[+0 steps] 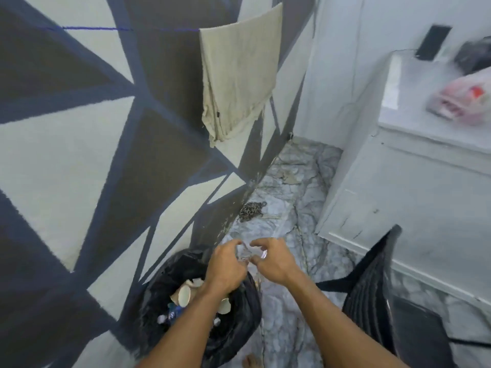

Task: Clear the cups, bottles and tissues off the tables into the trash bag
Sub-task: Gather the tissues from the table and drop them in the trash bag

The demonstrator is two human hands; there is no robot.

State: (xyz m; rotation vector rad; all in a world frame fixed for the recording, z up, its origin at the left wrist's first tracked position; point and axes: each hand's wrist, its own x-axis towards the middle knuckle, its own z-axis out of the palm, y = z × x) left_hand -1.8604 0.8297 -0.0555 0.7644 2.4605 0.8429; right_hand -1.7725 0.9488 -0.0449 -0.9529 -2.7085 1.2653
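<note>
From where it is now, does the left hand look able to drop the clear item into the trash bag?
Probably yes. The left hand shares the clear item with the right hand, above the open trash bag's far rim, nothing between.

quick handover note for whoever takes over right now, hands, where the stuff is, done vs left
Left hand and right hand: both closed on a crumpled clear plastic item, probably a bottle, held just above the far rim of the trash bag.
In the bag: paper cups, a blue-labelled bottle and tissues.
Done: that load is binned.
Left: drop the clear item in. A pink plastic bag lies on the white counter; no tables in view.
</note>
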